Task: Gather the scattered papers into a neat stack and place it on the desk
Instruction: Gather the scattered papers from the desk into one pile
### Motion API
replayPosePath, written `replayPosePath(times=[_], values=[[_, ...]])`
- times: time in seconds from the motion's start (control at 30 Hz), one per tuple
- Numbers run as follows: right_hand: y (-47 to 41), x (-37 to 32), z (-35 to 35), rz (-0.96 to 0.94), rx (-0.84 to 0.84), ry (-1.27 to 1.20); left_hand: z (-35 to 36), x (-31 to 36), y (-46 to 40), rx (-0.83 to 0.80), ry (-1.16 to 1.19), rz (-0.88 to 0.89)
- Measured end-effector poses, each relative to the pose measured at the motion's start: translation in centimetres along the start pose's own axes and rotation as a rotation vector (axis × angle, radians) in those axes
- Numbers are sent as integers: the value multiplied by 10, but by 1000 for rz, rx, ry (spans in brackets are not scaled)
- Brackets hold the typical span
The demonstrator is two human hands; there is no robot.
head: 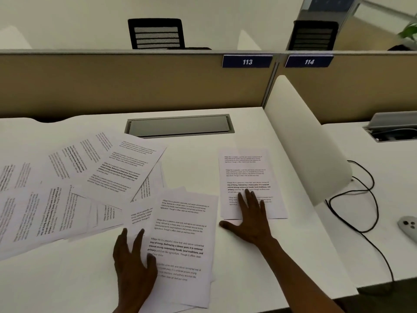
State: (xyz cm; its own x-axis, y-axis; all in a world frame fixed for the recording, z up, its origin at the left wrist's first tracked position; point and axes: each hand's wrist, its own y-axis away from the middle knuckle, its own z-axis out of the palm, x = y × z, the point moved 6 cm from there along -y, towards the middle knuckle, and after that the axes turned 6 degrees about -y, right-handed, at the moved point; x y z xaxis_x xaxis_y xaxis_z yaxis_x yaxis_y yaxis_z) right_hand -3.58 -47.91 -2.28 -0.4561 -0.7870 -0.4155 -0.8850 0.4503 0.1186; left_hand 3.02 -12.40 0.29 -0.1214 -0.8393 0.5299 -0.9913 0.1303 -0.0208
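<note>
Printed white papers lie over the white desk (79, 279). A loose, fanned spread of several sheets (74, 188) covers the left half. A sheet (182, 236) lies in front of me at the middle, with my left hand (133, 260) flat on its left edge, fingers apart. A small squared pile of sheets (248, 170) rests to the right, near the divider. My right hand (250, 218) presses flat on that pile's lower edge, thumb out on the desk. Neither hand grips anything.
A metal cable hatch (179, 125) is set in the desk's back. A tan partition (135, 82) with labels 113 and 114 closes the rear. A white curved divider (309, 154) bounds the right side, with black cables (361, 199) and a grey controller (409, 227) beyond.
</note>
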Motion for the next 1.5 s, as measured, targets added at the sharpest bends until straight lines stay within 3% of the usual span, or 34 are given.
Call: replayPosePath(times=[0.1,0.43,0.63,0.8,0.97,1.13,1.23,1.33,1.5], values=[[1,0,-2,30,15,-15,-3,19,-3,39,26,96],[-1,-10,-11,65,42,-43,5,41,-1,15,86,146],[6,-14,-45,49,349,-145,1,49,5,13,127,150],[22,-38,-63,166,443,-494,-5,60,11,-67,238,140],[52,-93,-32,132,196,-702,-10,76,11,-284,492,-45],[89,-141,3,34,-7,-659,-1,71,5,-487,757,-351],[107,-166,23,-8,-160,-658,-5,55,4,-445,722,-404],[113,-184,31,-102,-269,-624,-10,38,7,-381,584,-332],[101,-169,23,-180,-281,-503,-25,20,11,-251,404,-235]])
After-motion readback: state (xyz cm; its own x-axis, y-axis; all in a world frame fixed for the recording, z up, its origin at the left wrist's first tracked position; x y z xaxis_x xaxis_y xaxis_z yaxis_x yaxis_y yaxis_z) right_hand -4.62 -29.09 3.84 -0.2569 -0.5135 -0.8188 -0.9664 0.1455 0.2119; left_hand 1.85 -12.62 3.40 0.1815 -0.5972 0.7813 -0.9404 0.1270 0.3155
